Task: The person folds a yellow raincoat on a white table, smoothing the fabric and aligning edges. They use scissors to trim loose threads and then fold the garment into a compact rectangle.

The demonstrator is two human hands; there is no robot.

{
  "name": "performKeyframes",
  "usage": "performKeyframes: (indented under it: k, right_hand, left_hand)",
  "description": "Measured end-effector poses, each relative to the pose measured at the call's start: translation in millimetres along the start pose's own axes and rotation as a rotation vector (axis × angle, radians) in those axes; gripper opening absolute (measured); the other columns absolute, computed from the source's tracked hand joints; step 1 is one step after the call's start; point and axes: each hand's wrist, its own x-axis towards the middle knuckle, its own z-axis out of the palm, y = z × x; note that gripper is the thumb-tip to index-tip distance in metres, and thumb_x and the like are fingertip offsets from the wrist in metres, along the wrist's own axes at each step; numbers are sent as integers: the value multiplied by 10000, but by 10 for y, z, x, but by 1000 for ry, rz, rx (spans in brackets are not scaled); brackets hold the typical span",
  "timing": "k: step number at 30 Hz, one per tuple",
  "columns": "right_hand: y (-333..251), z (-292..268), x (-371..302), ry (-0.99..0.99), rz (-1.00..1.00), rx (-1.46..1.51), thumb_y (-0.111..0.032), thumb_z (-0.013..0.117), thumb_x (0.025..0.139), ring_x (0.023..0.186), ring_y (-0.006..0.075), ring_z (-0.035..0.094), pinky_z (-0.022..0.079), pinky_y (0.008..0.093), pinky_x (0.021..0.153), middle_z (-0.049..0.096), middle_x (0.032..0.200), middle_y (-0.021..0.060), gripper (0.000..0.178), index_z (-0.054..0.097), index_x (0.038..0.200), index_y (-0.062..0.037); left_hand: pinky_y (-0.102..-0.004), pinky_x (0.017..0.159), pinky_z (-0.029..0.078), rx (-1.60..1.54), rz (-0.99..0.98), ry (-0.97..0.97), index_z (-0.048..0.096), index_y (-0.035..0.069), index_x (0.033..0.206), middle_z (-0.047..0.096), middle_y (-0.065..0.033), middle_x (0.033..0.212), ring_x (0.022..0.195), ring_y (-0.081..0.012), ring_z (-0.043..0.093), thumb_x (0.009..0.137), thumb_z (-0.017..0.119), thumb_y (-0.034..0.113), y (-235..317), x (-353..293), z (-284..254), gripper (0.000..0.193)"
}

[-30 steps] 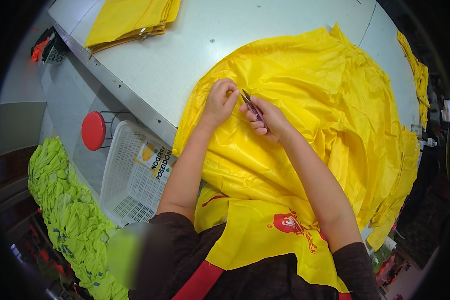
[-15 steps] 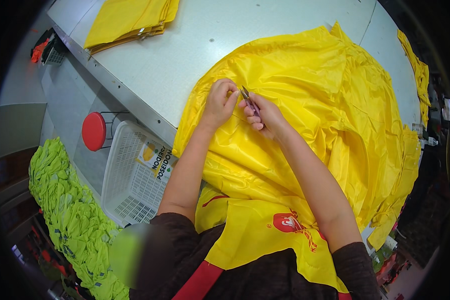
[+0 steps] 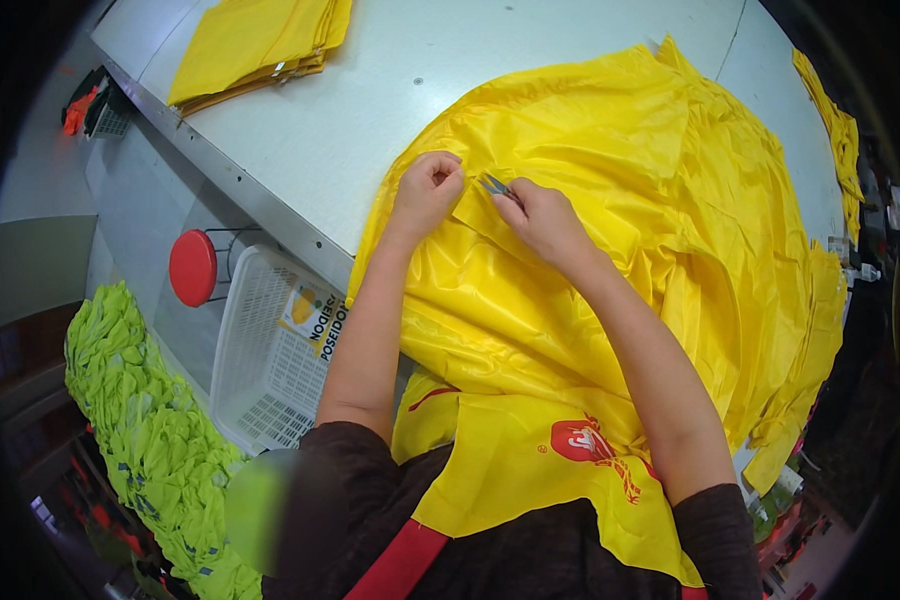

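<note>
A large yellow garment [image 3: 570,130] of shiny, crumpled fabric spreads over the table in front of me and hangs down toward my body. Over its left part, the thumb and fingers of my left hand [image 3: 428,197] are pinched together; whatever is between them is too small to make out. My right hand [image 3: 547,222] is closed around a small pair of thread snips [image 3: 494,186]. The metal blades point up and left, toward my left fingertips, with a short gap between. My right fingers hide most of the handles.
Folded yellow pieces lie stacked [image 3: 255,45] at the far left of the pale table [image 3: 390,100]. Below its left edge are a red stool [image 3: 192,268], a white plastic basket [image 3: 240,370] and a heap of lime-green garments [image 3: 150,420]. More yellow fabric [image 3: 832,130] lies along the right edge.
My right hand has turned over, its back now upward, with the snips still in it. My left hand has shifted slightly up and left, still pinched.
</note>
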Motion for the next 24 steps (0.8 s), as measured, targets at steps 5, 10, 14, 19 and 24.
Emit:
performKeyframes:
  k: [5, 10, 14, 19, 24]
  right_hand:
    - [-109, -82, 117, -19, -156, -296, -281, 529, 827, 694, 357, 596, 467, 443, 616, 616, 728, 186, 281, 567, 747, -15]
    - [-199, -102, 203, -80, -194, -411, -268, 525, 823, 693, 345, 606, 475, 442, 617, 625, 735, 172, 257, 585, 749, -29]
    - [-227, -66, 254, -120, -195, -443, -260, 520, 819, 687, 333, 618, 487, 431, 613, 633, 736, 164, 249, 603, 760, -33]
    - [-222, 25, 284, -112, -220, -477, -251, 516, 816, 684, 314, 629, 498, 422, 616, 639, 736, 157, 238, 613, 766, -40]
    - [-183, 75, 257, -92, -179, -500, -272, 513, 825, 675, 323, 622, 492, 425, 612, 632, 728, 170, 255, 597, 752, -42]
  left_hand:
    - [-189, 644, 418, -42, 36, -14, 569, -3, 809, 542, -21, 956, 729, -53, 487, 814, 578, 61, -17, 1, 24, 65]
    - [-180, 651, 393, -112, 62, -11, 561, 0, 807, 517, -4, 953, 746, -45, 463, 826, 575, 49, -34, -22, 28, 55]
    - [-195, 663, 419, -135, 94, -1, 566, -7, 794, 522, -33, 968, 761, -69, 493, 807, 592, 48, -58, -23, 35, 62]
    - [-204, 676, 434, -121, 104, 32, 575, -12, 791, 524, -53, 988, 779, -89, 514, 798, 598, 51, -61, -35, 55, 67]
    - [-216, 736, 413, -133, 86, 45, 575, -6, 850, 512, -53, 1022, 833, -90, 499, 835, 556, 74, -37, -47, 17, 84]
